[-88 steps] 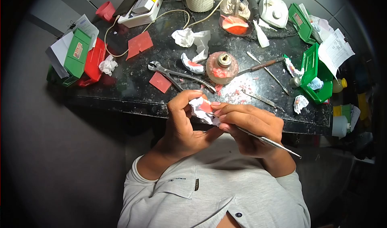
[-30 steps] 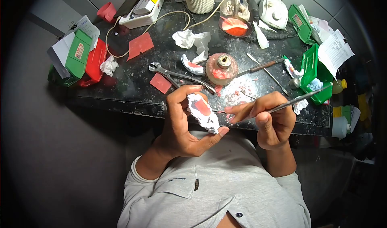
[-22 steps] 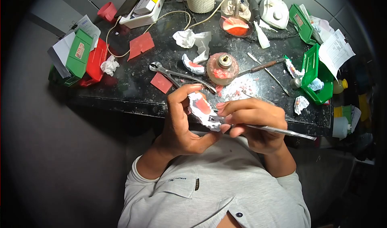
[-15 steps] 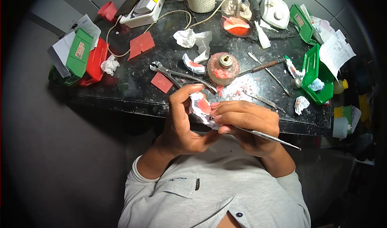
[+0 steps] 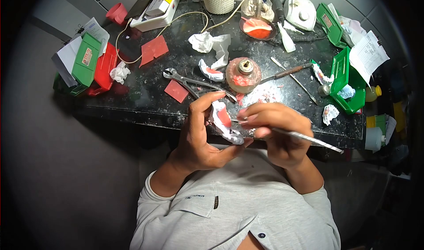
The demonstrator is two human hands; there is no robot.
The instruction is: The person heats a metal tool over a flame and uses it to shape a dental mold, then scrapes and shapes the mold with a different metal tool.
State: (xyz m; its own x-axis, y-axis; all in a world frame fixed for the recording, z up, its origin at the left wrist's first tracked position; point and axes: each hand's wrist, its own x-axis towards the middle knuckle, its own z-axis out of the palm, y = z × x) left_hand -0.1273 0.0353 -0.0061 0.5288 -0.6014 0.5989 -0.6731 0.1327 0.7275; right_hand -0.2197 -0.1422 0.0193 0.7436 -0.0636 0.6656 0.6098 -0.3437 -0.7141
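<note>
My left hand (image 5: 194, 137) is closed around a white plaster dental cast (image 5: 219, 127), index finger at its upper end and thumb at its lower end. Pink wax (image 5: 224, 116) covers the cast's inner side. Pinched in my right hand (image 5: 285, 126) is a slim metal wax carver (image 5: 311, 140), its rear end slanting down to the right. The carver's front tip points left, right beside the wax. Beyond my hands on the bench stand a glass spirit burner (image 5: 243, 77) and long-handled metal nippers (image 5: 192, 79), with another wax-lined cast (image 5: 211, 72) between them.
Pink wax sheets (image 5: 154, 50) lie at the left of the black bench (image 5: 132, 104). A wooden-handled knife (image 5: 289, 72) is right of the burner. Farther right are a green box (image 5: 353, 100) and a plaster piece (image 5: 330, 114). A dish of red wax (image 5: 259, 32) sits behind.
My right hand has shifted a little right, away from the cast, and the carver has gone with it. More of the cast's lower end shows; my left hand keeps its hold.
</note>
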